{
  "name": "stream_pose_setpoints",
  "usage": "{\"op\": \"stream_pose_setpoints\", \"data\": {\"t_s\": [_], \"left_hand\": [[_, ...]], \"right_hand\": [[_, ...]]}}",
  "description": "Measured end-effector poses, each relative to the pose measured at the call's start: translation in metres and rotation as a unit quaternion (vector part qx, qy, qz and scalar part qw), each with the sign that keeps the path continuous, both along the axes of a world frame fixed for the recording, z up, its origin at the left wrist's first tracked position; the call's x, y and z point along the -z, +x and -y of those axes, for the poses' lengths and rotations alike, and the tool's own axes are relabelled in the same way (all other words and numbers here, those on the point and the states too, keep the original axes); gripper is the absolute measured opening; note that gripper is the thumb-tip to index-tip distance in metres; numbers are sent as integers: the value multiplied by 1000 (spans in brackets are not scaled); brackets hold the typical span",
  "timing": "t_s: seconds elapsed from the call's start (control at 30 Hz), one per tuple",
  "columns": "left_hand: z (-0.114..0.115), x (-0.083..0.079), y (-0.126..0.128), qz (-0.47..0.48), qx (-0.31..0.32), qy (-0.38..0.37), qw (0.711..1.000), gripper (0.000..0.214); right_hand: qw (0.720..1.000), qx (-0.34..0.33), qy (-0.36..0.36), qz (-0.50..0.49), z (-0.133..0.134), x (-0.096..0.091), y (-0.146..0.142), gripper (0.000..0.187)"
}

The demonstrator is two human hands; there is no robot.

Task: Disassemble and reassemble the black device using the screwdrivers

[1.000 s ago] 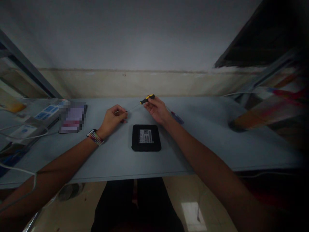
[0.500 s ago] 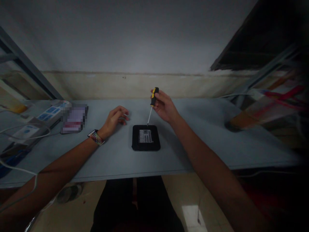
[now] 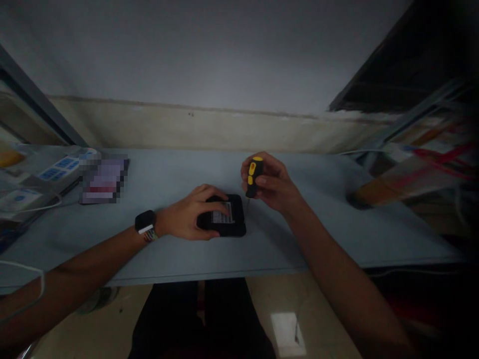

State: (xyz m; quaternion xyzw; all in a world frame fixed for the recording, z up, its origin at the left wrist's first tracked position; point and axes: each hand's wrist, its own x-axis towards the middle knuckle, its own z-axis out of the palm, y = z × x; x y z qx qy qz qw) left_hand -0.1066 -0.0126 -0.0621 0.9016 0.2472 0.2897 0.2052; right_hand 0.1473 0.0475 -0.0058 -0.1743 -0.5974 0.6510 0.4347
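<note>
A flat black square box [image 3: 236, 227] with a white printed label [image 3: 220, 215] lies on the table in front of me. My left hand [image 3: 200, 212] is laid over its left part, thumb at the near side and fingers across the top and far side, gripping it. My right hand [image 3: 275, 184] is closed round the black and yellow handle of a screwdriver [image 3: 255, 175]. The screwdriver points down, its shaft mostly hidden behind the handle, with the thin tip close to the box's right edge. Whether the tip touches the box I cannot tell.
On the left of the grey table [image 3: 179, 259] lie a phone [image 3: 105, 179] with a blurred screen and a power strip [image 3: 62, 167] with cables. An orange-brown cylindrical container [image 3: 368, 194] is at the right. A wall [image 3: 209, 127] runs behind the table.
My left hand has moved right from the bare table onto the box. My right hand has brought the screwdriver from the box's far edge to its right edge, tilting it more upright.
</note>
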Motion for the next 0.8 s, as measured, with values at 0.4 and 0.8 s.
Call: {"op": "stream_pose_setpoints", "data": {"t_s": [0.4, 0.8], "left_hand": [[1, 5, 3, -36, 10, 25, 999, 69], [1, 5, 3, -28, 6, 15, 999, 67]], "right_hand": [[1000, -6, 1, -11, 2, 8, -3, 33], [1000, -17, 21, -6, 0, 12, -5, 32]]}}
